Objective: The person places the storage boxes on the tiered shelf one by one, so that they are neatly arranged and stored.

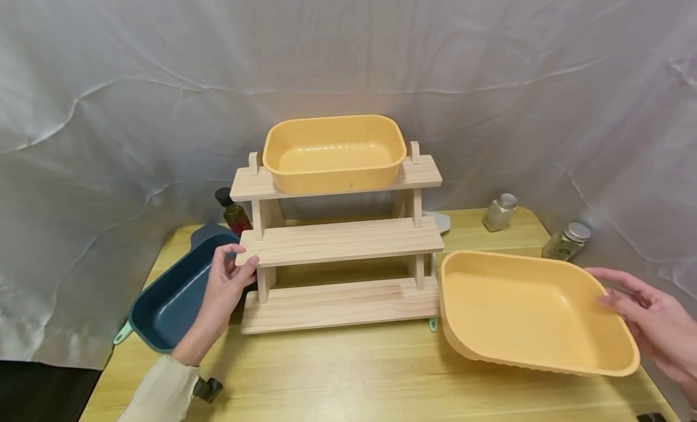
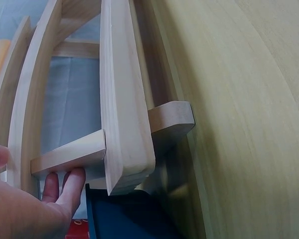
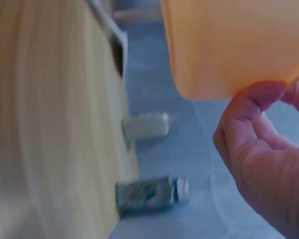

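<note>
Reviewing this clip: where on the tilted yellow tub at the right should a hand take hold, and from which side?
Probably the raised far-right rim of the yellow tub, from the right. It tilts with its left edge on the table, so that rim is free underneath. The right hand already meets it there.

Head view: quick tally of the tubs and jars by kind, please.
Yellow tubs: 2, one on the rack's top shelf, one on the table.
Blue tub: 1.
Clear spice jars: 2.
Dark bottle: 1.
Total: 6.
</note>
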The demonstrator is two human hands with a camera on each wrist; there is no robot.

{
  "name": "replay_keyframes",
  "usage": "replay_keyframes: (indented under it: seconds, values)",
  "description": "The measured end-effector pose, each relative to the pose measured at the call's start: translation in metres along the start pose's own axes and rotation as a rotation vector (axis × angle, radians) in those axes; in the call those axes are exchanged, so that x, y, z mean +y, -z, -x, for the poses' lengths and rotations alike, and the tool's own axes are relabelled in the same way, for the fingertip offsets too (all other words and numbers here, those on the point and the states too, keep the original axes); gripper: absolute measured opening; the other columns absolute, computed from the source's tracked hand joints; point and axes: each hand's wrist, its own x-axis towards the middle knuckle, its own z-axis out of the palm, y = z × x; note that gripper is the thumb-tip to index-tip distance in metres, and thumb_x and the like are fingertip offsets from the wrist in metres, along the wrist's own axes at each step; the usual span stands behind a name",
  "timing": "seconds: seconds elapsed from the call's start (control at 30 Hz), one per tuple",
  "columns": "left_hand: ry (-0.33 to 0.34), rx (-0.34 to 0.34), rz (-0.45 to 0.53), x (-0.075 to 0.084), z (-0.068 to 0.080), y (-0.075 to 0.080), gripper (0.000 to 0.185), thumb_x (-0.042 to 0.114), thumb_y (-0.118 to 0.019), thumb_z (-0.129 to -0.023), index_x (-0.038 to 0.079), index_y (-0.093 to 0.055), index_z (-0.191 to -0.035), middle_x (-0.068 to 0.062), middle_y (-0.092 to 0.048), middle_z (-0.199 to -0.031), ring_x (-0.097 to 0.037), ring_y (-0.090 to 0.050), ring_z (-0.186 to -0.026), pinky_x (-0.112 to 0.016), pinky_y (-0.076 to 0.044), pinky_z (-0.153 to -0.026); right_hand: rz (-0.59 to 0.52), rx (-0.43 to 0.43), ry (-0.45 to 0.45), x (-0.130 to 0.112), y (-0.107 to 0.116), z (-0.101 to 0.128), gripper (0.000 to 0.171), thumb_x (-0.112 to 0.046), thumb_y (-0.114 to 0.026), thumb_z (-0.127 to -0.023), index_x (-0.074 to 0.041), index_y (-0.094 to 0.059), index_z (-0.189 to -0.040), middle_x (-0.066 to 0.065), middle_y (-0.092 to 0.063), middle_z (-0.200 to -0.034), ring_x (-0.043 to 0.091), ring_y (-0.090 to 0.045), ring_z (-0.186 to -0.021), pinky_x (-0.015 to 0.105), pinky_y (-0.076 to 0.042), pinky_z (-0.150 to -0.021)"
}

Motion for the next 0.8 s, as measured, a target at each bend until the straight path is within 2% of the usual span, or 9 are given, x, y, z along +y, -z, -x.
replay_keyframes:
  seconds: [0.17,0.27,0.4,0.53,0.67,0.8]
  values:
    - [0.002,-0.004,0.000,0.001,0.000,0.001,0.045,0.024,-0.069,-0.111,0.004,-0.039,-0.139,-0.009,-0.058,-0.116,-0.010,-0.066,-0.102,-0.024,-0.059,-0.092,-0.049,-0.020,-0.029,-0.013,-0.021,-0.008,0.050,0.007,-0.045,-0.114,-0.025,-0.071,-0.142,0.010,-0.079,-0.112,0.030,-0.080,-0.090,0.049,-0.065,-0.063]
    - [0.006,-0.010,0.002,0.001,-0.001,0.001,0.046,0.024,-0.068,-0.111,0.003,-0.039,-0.139,-0.009,-0.058,-0.122,-0.010,-0.066,-0.103,-0.025,-0.059,-0.093,-0.087,-0.030,-0.031,-0.019,-0.034,-0.016,0.048,0.007,-0.046,-0.114,-0.023,-0.070,-0.143,0.011,-0.078,-0.112,0.029,-0.080,-0.091,0.047,-0.065,-0.065]
    - [0.005,-0.022,0.000,0.001,-0.001,0.001,0.046,0.024,-0.067,-0.112,0.003,-0.038,-0.140,-0.010,-0.057,-0.129,-0.011,-0.065,-0.104,-0.026,-0.058,-0.094,-0.098,-0.046,0.017,-0.025,-0.053,-0.026,0.047,0.009,-0.047,-0.113,-0.019,-0.069,-0.144,0.010,-0.077,-0.108,0.026,-0.079,-0.090,0.044,-0.065,-0.065]
    - [0.000,-0.023,0.000,0.002,-0.002,0.001,0.044,0.024,-0.067,-0.112,0.005,-0.039,-0.139,-0.011,-0.057,-0.128,-0.013,-0.065,-0.104,-0.027,-0.058,-0.095,-0.119,-0.037,0.077,-0.029,-0.075,-0.037,0.047,0.013,-0.050,-0.110,-0.014,-0.071,-0.142,0.007,-0.074,-0.105,0.020,-0.077,-0.090,0.037,-0.065,-0.068]
    - [0.001,-0.016,0.004,0.004,-0.001,0.001,0.040,0.024,-0.067,-0.112,0.009,-0.041,-0.138,-0.010,-0.056,-0.126,-0.013,-0.064,-0.104,-0.025,-0.058,-0.094,-0.141,-0.042,0.097,-0.032,-0.096,-0.047,0.047,0.015,-0.051,-0.109,-0.014,-0.071,-0.140,0.008,-0.075,-0.101,0.020,-0.076,-0.085,0.035,-0.065,-0.066]
    - [0.017,-0.020,0.002,0.004,0.000,0.002,0.040,0.024,-0.067,-0.112,0.011,-0.041,-0.138,-0.010,-0.057,-0.128,-0.012,-0.064,-0.104,-0.026,-0.058,-0.094,-0.105,-0.042,0.099,-0.033,-0.116,-0.056,0.045,0.014,-0.054,-0.108,-0.014,-0.072,-0.137,0.009,-0.076,-0.098,0.020,-0.075,-0.083,0.032,-0.064,-0.065]
